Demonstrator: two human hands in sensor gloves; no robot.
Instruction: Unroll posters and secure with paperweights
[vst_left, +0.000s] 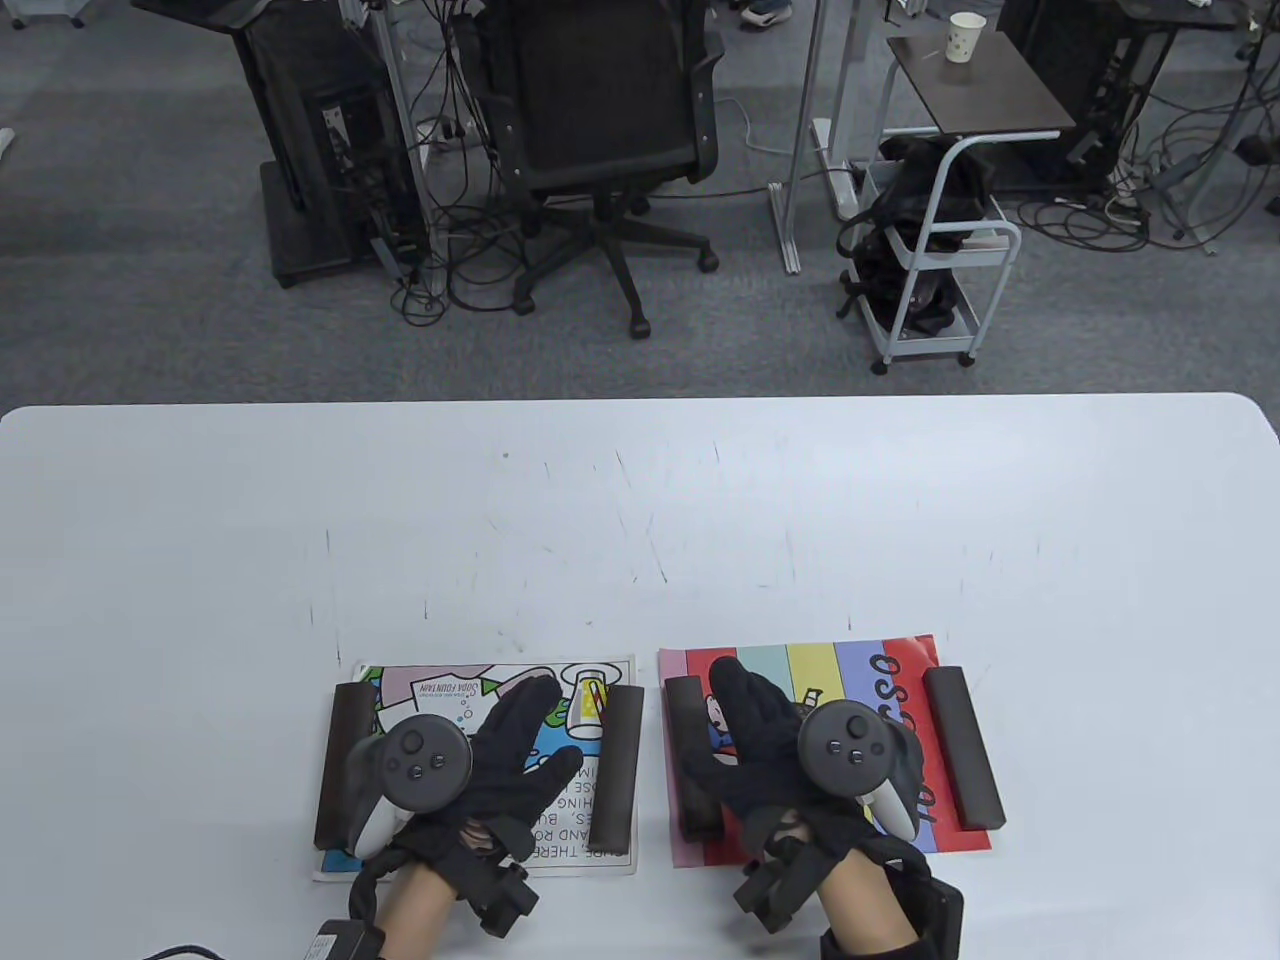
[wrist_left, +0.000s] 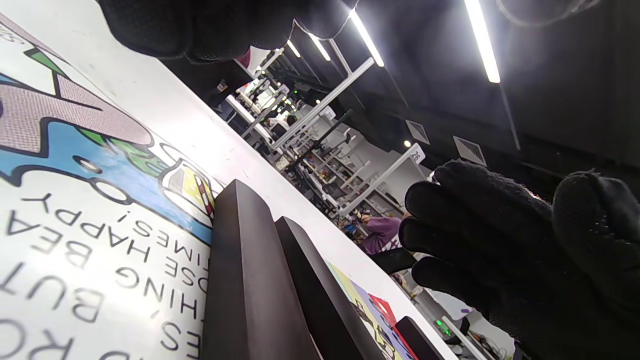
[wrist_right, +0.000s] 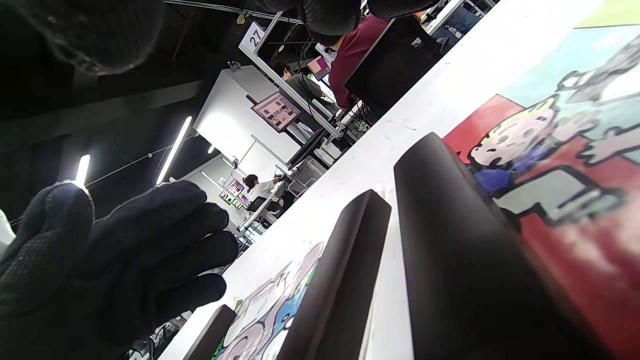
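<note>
Left hand: fingers spread, holding nothing, over the comic poster. Right hand: fingers apart, also holding nothing, over the striped poster. Both posters lie flat, side by side at the near edge of the worktop. Each carries two dark bars, one per side edge.

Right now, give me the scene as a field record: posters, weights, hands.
left poster: soda fountain poster, flat on table
right poster: striped poster, flat
weights: four dark bars, one along each side edge, e.g.
left hand: open, over its poster
right hand: open, over its poster
</note>
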